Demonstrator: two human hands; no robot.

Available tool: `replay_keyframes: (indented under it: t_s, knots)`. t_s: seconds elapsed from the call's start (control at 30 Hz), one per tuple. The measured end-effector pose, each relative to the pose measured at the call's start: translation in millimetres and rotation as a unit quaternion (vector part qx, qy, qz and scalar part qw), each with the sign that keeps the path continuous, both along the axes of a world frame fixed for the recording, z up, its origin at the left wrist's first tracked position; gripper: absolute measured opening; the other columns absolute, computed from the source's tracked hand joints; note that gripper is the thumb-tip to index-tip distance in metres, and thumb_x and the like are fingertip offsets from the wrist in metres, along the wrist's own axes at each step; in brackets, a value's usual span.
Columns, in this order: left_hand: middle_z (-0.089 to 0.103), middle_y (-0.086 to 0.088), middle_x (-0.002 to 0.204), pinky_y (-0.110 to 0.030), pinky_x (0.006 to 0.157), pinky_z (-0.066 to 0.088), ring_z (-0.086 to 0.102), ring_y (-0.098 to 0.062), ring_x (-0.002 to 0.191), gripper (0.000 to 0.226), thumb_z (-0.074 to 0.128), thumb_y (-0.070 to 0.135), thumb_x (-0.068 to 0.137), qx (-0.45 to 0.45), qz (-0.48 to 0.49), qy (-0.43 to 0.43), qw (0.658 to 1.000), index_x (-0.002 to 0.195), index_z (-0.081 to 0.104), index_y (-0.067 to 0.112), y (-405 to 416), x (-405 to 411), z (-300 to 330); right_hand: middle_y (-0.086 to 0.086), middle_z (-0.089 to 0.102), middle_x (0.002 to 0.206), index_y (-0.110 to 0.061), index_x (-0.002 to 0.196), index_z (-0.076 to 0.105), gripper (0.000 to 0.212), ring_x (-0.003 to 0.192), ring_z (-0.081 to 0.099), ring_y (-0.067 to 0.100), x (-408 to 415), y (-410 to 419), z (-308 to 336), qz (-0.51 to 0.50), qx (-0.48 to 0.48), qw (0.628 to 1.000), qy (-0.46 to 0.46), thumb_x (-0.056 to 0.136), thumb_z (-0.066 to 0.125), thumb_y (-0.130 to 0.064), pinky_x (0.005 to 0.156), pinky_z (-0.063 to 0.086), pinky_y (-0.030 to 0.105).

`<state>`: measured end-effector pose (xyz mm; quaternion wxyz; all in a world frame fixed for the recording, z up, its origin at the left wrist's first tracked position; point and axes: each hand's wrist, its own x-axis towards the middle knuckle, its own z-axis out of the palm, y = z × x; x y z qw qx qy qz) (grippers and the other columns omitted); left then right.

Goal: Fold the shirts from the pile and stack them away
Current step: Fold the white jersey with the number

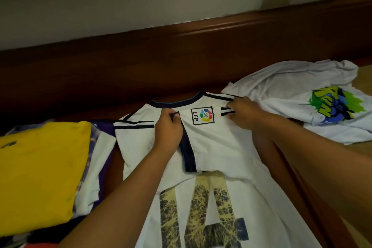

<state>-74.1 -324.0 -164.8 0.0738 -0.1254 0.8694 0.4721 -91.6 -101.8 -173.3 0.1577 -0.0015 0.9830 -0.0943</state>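
A white football shirt (213,147) is spread back-up on the brown wooden surface (302,177), between a folded stack topped by a yellow shirt (40,167) and a crumpled white T-shirt (302,94). Its dark-trimmed sleeve is pinched in the closed grip of the left hand (167,129); the striped shoulder is held by the curled fingers of the right hand (243,112).
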Motion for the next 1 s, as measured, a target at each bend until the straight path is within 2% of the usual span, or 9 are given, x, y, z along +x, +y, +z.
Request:
replay_keyframes:
  t_s: [0.17,0.33,0.5,0.57,0.67,0.73,0.83,0.93,1.0]
  knots:
    - [0.054,-0.004,0.093,-0.027,0.071,0.039,0.053,-0.017,0.079,0.013,0.040,0.018,0.102,-0.020,0.033,0.027,0.999,0.112,0.048,0.013,7,-9,-8,0.009,0.055,0.119,-0.015,0.122,0.056,0.031,0.102,0.054,0.025,-12,2,3,-0.016,-0.047,0.999,0.010,0.094,0.058,-0.026,0.082,0.044,0.033]
    - [0.053,-0.004,0.106,-0.029,0.081,0.049,0.055,-0.015,0.090,0.043,0.055,0.018,0.096,0.033,0.033,0.045,0.998,0.135,0.039,0.026,1,5,-20,0.007,0.034,0.149,-0.018,0.144,0.037,0.053,0.133,0.033,0.029,23,-13,-5,-0.045,-0.046,0.987,0.150,0.094,0.054,-0.023,0.111,0.026,0.047]
    - [0.031,-0.007,0.139,0.010,0.088,0.022,0.043,-0.018,0.124,0.044,0.051,-0.010,0.087,-0.080,-0.102,0.089,0.988,0.121,0.060,0.016,-3,27,-37,0.000,0.014,0.160,-0.022,0.148,0.030,0.047,0.147,0.009,0.020,52,-12,-24,0.069,-0.024,0.993,0.098,0.102,0.035,-0.032,0.115,0.015,0.037]
    - [0.027,-0.011,0.147,0.002,0.098,0.023,0.042,-0.023,0.129,0.043,0.050,-0.012,0.088,-0.143,-0.131,0.099,0.976,0.121,0.062,0.012,-4,26,-42,-0.002,0.012,0.161,-0.024,0.149,0.026,0.048,0.148,0.007,0.019,49,-10,-30,0.062,-0.016,0.993,0.096,0.103,0.030,-0.036,0.116,0.013,0.036]
    - [0.025,-0.014,0.152,-0.033,0.110,0.037,0.038,-0.032,0.132,0.044,0.052,-0.009,0.089,-0.208,-0.138,0.110,0.962,0.127,0.059,0.010,-1,28,-46,0.003,0.014,0.160,-0.022,0.149,0.029,0.049,0.148,0.010,0.022,49,-11,-32,0.044,-0.046,0.993,0.101,0.102,0.035,-0.036,0.116,0.016,0.038]
    - [0.030,-0.020,0.150,-0.045,0.109,0.035,0.035,-0.038,0.131,0.040,0.057,-0.003,0.088,-0.247,-0.137,0.147,0.948,0.126,0.060,0.009,1,32,-48,0.011,0.027,0.156,-0.014,0.145,0.038,0.048,0.144,0.022,0.028,63,-7,-32,0.023,-0.087,0.987,0.133,0.100,0.045,-0.031,0.114,0.023,0.040]
    - [0.036,-0.023,0.147,-0.050,0.111,0.028,0.032,-0.043,0.135,0.037,0.059,0.011,0.090,-0.302,-0.168,0.209,0.915,0.127,0.059,0.008,4,45,-49,0.016,0.044,0.143,-0.006,0.134,0.050,0.045,0.134,0.038,0.032,101,2,-35,-0.012,-0.140,0.976,0.164,0.096,0.046,-0.029,0.109,0.026,0.034]
    - [0.040,-0.016,0.148,-0.045,0.112,0.020,0.032,-0.037,0.138,0.040,0.045,0.024,0.093,-0.313,-0.239,0.219,0.893,0.130,0.056,0.012,20,72,-48,0.014,0.048,0.135,-0.006,0.131,0.051,0.048,0.124,0.045,0.030,148,8,-36,-0.046,-0.179,0.972,0.141,0.094,0.042,-0.033,0.104,0.035,0.034]
    - [0.048,-0.014,0.142,-0.047,0.111,0.027,0.040,-0.035,0.134,0.041,0.045,0.026,0.091,-0.313,-0.299,0.227,0.872,0.129,0.057,0.014,36,97,-48,0.011,0.049,0.127,-0.008,0.134,0.047,0.046,0.114,0.050,0.028,180,7,-32,-0.072,-0.183,0.971,0.134,0.094,0.046,-0.032,0.094,0.046,0.037]
